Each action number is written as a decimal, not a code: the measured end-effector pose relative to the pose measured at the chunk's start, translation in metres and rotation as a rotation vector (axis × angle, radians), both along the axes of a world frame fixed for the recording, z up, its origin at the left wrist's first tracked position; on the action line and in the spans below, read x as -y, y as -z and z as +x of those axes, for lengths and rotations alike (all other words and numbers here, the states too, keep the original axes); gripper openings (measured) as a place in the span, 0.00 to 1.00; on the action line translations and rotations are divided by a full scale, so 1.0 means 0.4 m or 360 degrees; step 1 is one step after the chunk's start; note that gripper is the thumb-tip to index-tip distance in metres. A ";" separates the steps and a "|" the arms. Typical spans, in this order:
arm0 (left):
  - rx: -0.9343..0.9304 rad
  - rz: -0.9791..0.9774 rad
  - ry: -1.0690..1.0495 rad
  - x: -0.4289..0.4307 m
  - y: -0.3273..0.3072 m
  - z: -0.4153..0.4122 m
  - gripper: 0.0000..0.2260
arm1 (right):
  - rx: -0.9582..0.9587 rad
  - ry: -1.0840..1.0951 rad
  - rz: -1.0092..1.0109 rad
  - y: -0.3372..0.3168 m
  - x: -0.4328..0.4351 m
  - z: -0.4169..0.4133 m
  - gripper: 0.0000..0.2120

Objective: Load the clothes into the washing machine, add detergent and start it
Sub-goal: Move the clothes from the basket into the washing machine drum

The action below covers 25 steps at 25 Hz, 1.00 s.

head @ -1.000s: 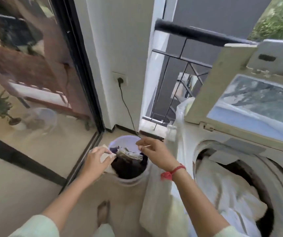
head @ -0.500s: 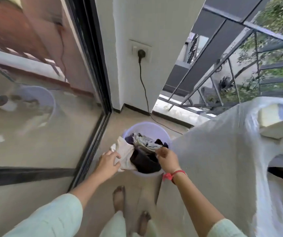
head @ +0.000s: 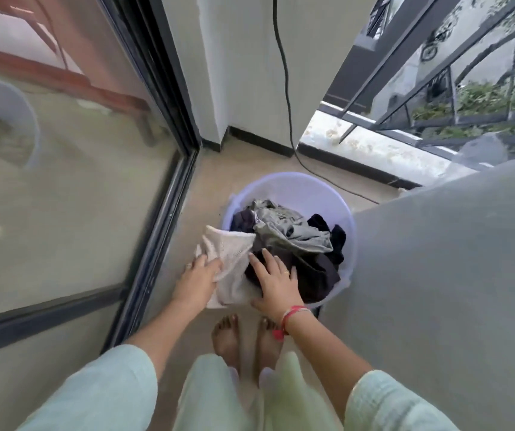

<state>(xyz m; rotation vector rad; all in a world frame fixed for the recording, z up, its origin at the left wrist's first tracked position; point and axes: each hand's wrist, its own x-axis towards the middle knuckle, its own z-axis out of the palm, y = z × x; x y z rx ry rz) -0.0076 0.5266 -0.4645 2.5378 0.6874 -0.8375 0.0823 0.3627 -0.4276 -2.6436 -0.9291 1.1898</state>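
Big grey covered washing machine [head: 455, 290] on the right, drum out of shot here. Glass sliding door [head: 63, 181] on the left, black power cord [head: 284, 88] trailing down the wall behind. On the floor right beside the machine: pale lilac laundry tub [head: 293, 188], still heaped with clothes — grey top [head: 287, 231] on the pile, dark garments [head: 315, 275] under it, whitish cloth [head: 228, 259] hanging over the near rim.

Left hand [head: 198, 279] flat against the outer side of the whitish cloth, fingers together, not curled round anything. Right hand [head: 276, 283] spread on the pile, fingers apart, palm down on cloth and dark fabric. No actual grip yet, looks like gathering before a lift.

For doing this bit well, probably: scoop from underneath with both hands instead of pinching the top, tuck that dangling whitish piece in first so nothing drags on the floor, take a bundle small enough to clear the tub rim, and shake things loose before dropping them in the drum.

Labels: faint print on the whitish cloth, far too blurry to read. No brand visible anywhere else.
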 end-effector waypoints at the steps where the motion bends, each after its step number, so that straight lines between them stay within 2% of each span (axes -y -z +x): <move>1: 0.0144 -0.0057 -0.0063 -0.006 0.018 0.000 0.12 | 0.0011 0.0101 0.0053 0.024 0.002 0.003 0.43; 2: 0.0293 -0.0126 -0.0136 -0.012 0.020 -0.001 0.07 | 0.0020 0.0265 0.0201 0.032 0.008 0.010 0.43; 4: 0.0601 -0.0199 -0.0279 -0.023 -0.006 -0.007 0.02 | 0.0070 0.0711 0.0471 0.018 0.030 0.049 0.38; 6: 0.0930 -0.0182 -0.0366 -0.032 -0.067 -0.004 0.03 | 0.0223 0.0975 0.0355 0.021 0.061 0.115 0.32; 8: 0.1138 -0.0114 -0.0387 -0.037 -0.143 0.015 0.06 | 0.0174 0.0938 -0.0005 0.044 0.087 0.186 0.31; 10: 0.1266 0.0003 -0.0462 -0.051 -0.214 0.046 0.06 | -0.0040 0.0624 -0.0274 0.057 0.097 0.222 0.28; 12: 0.1390 0.0092 -0.0585 -0.068 -0.302 0.079 0.07 | -0.0015 0.0425 -0.0335 0.031 0.093 0.211 0.15; 14: 0.1560 0.0206 -0.0634 -0.096 -0.392 0.111 0.07 | 0.0127 0.0605 -0.0268 -0.006 0.104 0.176 0.10; 17: 0.1777 0.0336 -0.0613 -0.144 -0.566 0.150 0.07 | 0.0145 0.1021 -0.0059 -0.081 0.157 0.128 0.13; 19: 0.1803 0.0307 -0.0485 -0.157 -0.665 0.167 0.07 | 0.0079 0.1243 0.0141 -0.141 0.174 0.108 0.12; 21: 0.1771 0.0213 -0.0373 -0.149 -0.735 0.175 0.07 | -0.0043 0.1206 0.0191 -0.196 0.171 0.094 0.12; 25: 0.1774 0.0131 -0.0290 -0.142 -0.783 0.159 0.08 | -0.0139 0.0831 -0.0248 -0.179 0.158 0.055 0.44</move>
